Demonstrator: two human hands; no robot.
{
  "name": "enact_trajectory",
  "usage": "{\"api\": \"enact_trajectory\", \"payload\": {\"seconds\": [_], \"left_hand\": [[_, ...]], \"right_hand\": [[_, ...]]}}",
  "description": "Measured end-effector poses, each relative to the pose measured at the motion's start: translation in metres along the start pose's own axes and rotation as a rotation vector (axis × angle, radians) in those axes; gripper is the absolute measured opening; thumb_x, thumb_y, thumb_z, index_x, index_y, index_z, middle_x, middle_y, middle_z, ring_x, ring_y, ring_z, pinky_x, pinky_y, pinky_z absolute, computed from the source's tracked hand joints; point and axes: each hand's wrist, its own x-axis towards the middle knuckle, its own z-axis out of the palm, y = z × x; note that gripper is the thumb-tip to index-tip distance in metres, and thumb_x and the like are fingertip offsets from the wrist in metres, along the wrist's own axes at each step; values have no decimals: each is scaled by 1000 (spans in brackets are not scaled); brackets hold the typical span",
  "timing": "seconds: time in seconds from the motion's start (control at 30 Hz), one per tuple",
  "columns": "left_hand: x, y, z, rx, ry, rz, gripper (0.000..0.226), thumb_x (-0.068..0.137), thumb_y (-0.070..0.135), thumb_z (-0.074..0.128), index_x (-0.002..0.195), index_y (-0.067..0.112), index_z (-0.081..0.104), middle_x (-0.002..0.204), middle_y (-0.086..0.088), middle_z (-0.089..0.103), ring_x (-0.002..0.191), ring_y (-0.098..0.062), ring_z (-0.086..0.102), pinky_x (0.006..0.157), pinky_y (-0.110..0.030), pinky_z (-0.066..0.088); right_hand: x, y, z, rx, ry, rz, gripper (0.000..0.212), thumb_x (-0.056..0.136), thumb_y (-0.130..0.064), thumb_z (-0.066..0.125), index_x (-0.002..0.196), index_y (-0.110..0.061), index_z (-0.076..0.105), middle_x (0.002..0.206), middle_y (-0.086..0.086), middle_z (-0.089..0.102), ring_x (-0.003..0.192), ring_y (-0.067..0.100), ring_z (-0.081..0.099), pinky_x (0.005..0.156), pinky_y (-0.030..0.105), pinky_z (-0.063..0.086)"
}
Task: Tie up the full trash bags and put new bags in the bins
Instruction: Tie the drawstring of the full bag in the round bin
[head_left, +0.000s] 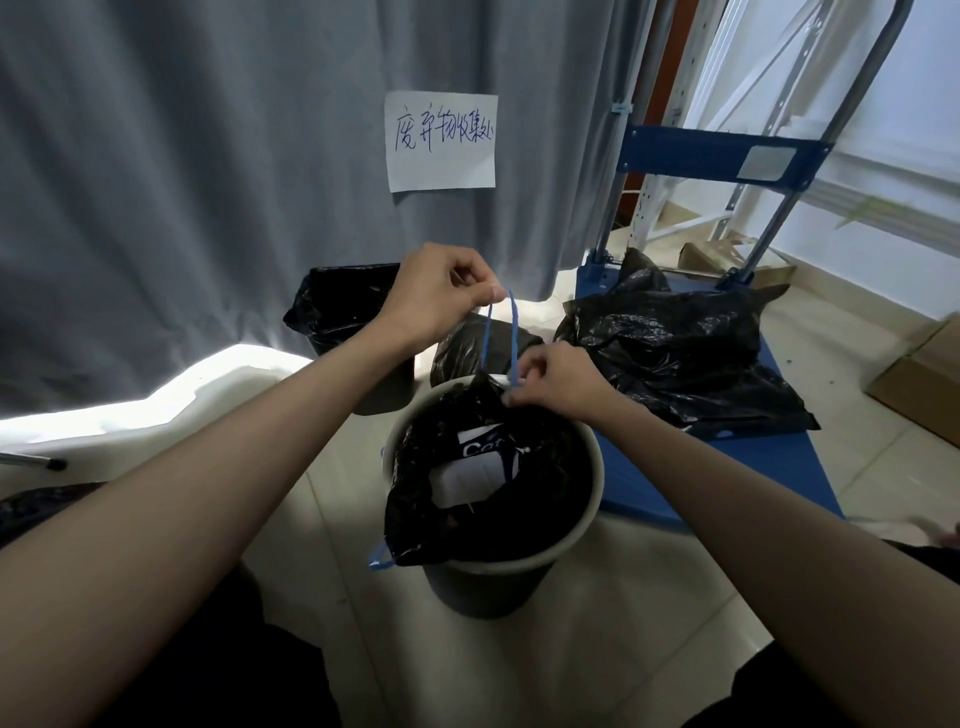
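Observation:
A grey round bin (589, 525) stands on the floor in front of me, lined with a black trash bag (415, 499) that holds white packaging. A blue drawstring loop (511, 338) rises from the bag's far edge. My left hand (441, 293) pinches the top of that loop, raised above the bin. My right hand (556, 382) pinches the bag's far rim where the drawstring comes out. A second blue drawstring end (379, 558) hangs over the bin's near left side.
A second bin with a black bag (337, 312) stands behind, against a grey curtain (208, 156) with a paper sign (441, 140). A blue hand cart (675, 483) on the right carries a loose black bag (675, 348). Cardboard boxes (924, 384) lie far right.

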Motion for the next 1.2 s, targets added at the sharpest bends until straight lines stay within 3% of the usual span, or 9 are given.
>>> {"api": "enact_trajectory", "payload": {"seconds": [0.1, 0.23, 0.37, 0.5, 0.6, 0.77, 0.93, 1.0, 1.2], "left_hand": [[-1, 2, 4, -24, -28, 26, 6, 80, 17, 79, 80, 13, 74, 67, 6, 63, 57, 2, 48, 57, -6, 38], [0, 3, 11, -50, -67, 63, 7, 78, 20, 80, 79, 14, 76, 72, -2, 70, 61, -2, 51, 61, -13, 42], [2, -8, 10, -36, -115, 68, 16, 74, 24, 84, 83, 14, 76, 73, -3, 71, 62, -2, 56, 63, -15, 45], [-4, -30, 12, 188, -305, 10, 24, 63, 24, 89, 84, 21, 78, 69, 1, 72, 59, -1, 58, 64, -19, 46], [-12, -41, 24, 349, -366, -17, 18, 61, 26, 89, 75, 25, 77, 64, 7, 69, 61, -2, 62, 62, -22, 48], [-15, -50, 35, 442, -336, -30, 16, 70, 24, 84, 63, 25, 70, 62, 9, 66, 68, -10, 66, 64, -24, 49], [-19, -52, 42, 492, -412, -38, 27, 71, 22, 83, 54, 26, 63, 62, 11, 64, 67, -10, 61, 66, -25, 48], [-20, -54, 43, 502, -426, -53, 27, 71, 22, 83, 53, 27, 63, 64, 7, 67, 70, -12, 63, 67, -27, 50], [-21, -57, 37, 541, -419, -108, 12, 69, 19, 83, 62, 22, 73, 69, -1, 70, 70, -18, 65, 65, -29, 52]], "right_hand": [[-1, -14, 1, 268, 86, -78, 20, 70, -19, 85, 87, -13, 76, 61, -14, 60, 55, -8, 55, 56, 3, 38], [0, -22, 6, 341, 163, -101, 5, 76, -17, 80, 78, -17, 75, 64, -9, 66, 56, -8, 57, 58, 6, 42], [3, -22, 6, 313, 207, -87, 7, 77, -14, 79, 79, -8, 76, 63, -4, 65, 50, -9, 54, 53, 2, 39], [3, -19, 3, 294, 229, -67, 15, 76, -14, 81, 84, -3, 77, 72, 6, 70, 59, 2, 57, 53, 5, 42], [2, -17, -1, 317, 216, -55, 14, 78, -8, 77, 87, 3, 75, 72, 15, 71, 61, 12, 61, 63, 17, 52], [1, -14, -4, 288, 202, -61, 9, 82, -6, 73, 84, 3, 74, 55, 3, 61, 42, 1, 54, 53, 11, 47], [0, -7, -5, 216, 224, -57, 9, 81, -3, 70, 72, -4, 70, 65, 8, 65, 63, 19, 61, 78, 38, 56], [-1, -7, -5, 200, 223, -64, 12, 80, -3, 70, 68, -7, 68, 66, 7, 65, 68, 21, 62, 81, 43, 55], [2, -8, -7, 141, 233, -47, 19, 81, -11, 72, 64, -15, 65, 65, 4, 66, 66, 16, 62, 72, 28, 52]]}}
